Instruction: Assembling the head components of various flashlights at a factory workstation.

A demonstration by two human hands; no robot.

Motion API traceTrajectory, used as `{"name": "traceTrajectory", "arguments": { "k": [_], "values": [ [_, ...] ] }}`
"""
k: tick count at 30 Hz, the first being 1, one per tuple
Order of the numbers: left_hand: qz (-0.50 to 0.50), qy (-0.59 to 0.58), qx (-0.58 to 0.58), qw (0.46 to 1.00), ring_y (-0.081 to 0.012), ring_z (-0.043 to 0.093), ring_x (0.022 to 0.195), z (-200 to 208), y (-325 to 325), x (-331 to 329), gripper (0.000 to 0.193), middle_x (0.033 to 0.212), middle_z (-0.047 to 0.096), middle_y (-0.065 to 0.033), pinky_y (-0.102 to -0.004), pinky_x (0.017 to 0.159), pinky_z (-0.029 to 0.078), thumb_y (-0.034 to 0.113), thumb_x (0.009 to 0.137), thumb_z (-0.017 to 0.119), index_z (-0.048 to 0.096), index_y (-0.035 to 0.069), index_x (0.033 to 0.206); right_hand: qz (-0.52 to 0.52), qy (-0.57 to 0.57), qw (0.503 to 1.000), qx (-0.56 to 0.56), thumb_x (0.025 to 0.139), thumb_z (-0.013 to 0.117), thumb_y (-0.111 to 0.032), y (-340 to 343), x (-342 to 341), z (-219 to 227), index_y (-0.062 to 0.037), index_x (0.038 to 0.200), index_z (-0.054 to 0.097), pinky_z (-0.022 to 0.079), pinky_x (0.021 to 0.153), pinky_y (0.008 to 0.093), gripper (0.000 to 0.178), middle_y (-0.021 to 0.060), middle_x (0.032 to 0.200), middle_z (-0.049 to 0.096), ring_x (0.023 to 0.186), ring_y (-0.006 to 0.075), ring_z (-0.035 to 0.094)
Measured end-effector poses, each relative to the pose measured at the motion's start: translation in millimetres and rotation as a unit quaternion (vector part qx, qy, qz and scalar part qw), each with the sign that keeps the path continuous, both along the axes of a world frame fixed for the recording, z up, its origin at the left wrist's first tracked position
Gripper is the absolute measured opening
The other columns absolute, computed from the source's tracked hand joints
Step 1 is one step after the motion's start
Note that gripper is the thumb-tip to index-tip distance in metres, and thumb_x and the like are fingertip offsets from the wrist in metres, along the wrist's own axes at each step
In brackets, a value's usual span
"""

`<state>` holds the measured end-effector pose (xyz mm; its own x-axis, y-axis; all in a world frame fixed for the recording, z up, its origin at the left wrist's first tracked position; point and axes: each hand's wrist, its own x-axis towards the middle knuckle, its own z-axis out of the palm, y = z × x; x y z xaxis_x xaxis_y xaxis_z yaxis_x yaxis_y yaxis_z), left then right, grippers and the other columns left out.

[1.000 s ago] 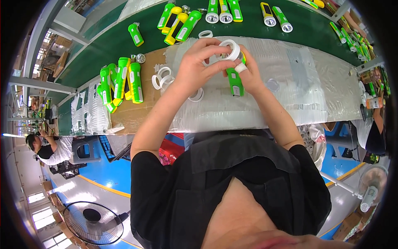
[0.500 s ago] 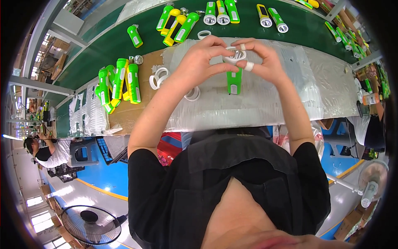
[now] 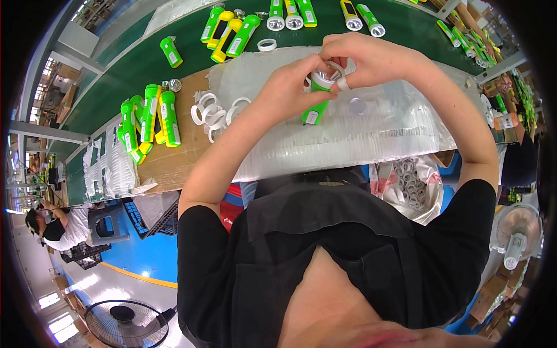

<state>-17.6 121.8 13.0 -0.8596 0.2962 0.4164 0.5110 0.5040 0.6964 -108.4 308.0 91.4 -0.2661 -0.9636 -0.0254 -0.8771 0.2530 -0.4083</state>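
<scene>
A green flashlight (image 3: 314,113) is held over the plastic-covered bench, tilted, its head end away from me. Around its reflector is a white ring (image 3: 340,71). My left hand (image 3: 290,87) is closed round the flashlight's head end from the left. From the right, my right hand (image 3: 368,61) grips the ring's rim with bent fingers, a white band wrapped round one of them. My fingers partly hide the head. A clear round disc (image 3: 357,107) lies on the plastic right of the flashlight, and several loose white rings (image 3: 216,118) lie left of my left hand.
Green and yellow flashlights lie in a pile (image 3: 152,119) at the left and in groups (image 3: 232,33) along the far side. A single ring (image 3: 267,44) sits beyond my hands. Below the bench edge hangs a bag of rings (image 3: 410,185). Another person (image 3: 64,223) sits far left.
My right elbow has swung outward and my right hand has turned over the flashlight's head. The flashlight now leans. The view has shifted, so the bag of rings and clear disc show.
</scene>
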Motion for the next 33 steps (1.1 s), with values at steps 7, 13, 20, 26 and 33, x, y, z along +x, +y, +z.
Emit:
{"name": "traceTrajectory", "arguments": {
  "k": [7, 13, 20, 26, 33],
  "values": [
    [0.041, 0.036, -0.003, 0.999, -0.0192, 0.062, 0.074, -10.9, 3.2, -9.8, 0.04, 0.092, 0.068, -0.0035, -0.0299, 0.068, 0.051, 0.021, 0.073, 0.083, 0.059, 0.009, 0.102, -0.267, 0.073, 0.961, 0.012, 0.069, 0.07, -0.051, -16.3, 15.3, -14.0, 0.0017, 0.078, 0.064, 0.048, 0.061, 0.0353, 0.054, 0.0155, 0.073, 0.063, 0.071, 0.0239, 0.063],
    [0.031, 0.051, 0.02, 0.998, -0.0168, 0.062, 0.073, -10.2, 4.6, -9.0, 0.039, 0.089, 0.067, -0.0032, -0.0286, 0.067, 0.051, 0.019, 0.072, 0.084, 0.059, 0.009, 0.1, 0.004, 0.056, 0.983, -0.175, 0.084, 0.069, -0.041, 1.6, -6.1, -20.8, 0.0015, 0.094, 0.061, 0.048, 0.072, 0.033, 0.044, 0.012, 0.104, 0.061, 0.086, 0.021, 0.062],
    [0.061, 0.001, 0.041, 0.997, -0.0146, 0.058, 0.071, -15.3, 0.2, -12.2, 0.039, 0.087, 0.067, -0.0016, -0.0279, 0.066, 0.05, 0.019, 0.071, 0.085, 0.06, 0.009, 0.099, -0.256, 0.065, 0.963, 0.056, 0.074, 0.071, -0.057, -12.1, 10.2, -2.4, -0.0007, 0.083, 0.063, 0.047, 0.062, 0.0371, 0.057, 0.0137, 0.076, 0.063, 0.07, 0.0259, 0.061],
    [0.074, 0.078, 0.005, 0.994, -0.0167, 0.062, 0.068, -14.4, 9.2, -9.4, 0.039, 0.085, 0.066, -0.0032, -0.029, 0.062, 0.051, 0.021, 0.07, 0.085, 0.06, 0.008, 0.097, -0.243, 0.139, 0.96, -0.014, 0.074, 0.068, -0.059, -10.9, 11.3, -33.9, 0.004, 0.082, 0.064, 0.05, 0.066, 0.0368, 0.063, 0.016, 0.081, 0.064, 0.074, 0.0276, 0.063],
    [0.075, 0.105, 0.013, 0.992, -0.0164, 0.06, 0.067, -18.6, 12.5, -15.1, 0.039, 0.083, 0.065, -0.0034, -0.0285, 0.061, 0.05, 0.022, 0.07, 0.085, 0.06, 0.008, 0.096, -0.151, -0.012, 0.988, -0.038, 0.073, 0.076, -0.053, 0.9, -4.8, -20.9, 0.0019, 0.095, 0.061, 0.049, 0.065, 0.0351, 0.061, 0.0125, 0.082, 0.062, 0.073, 0.0223, 0.061]
  ]
}}
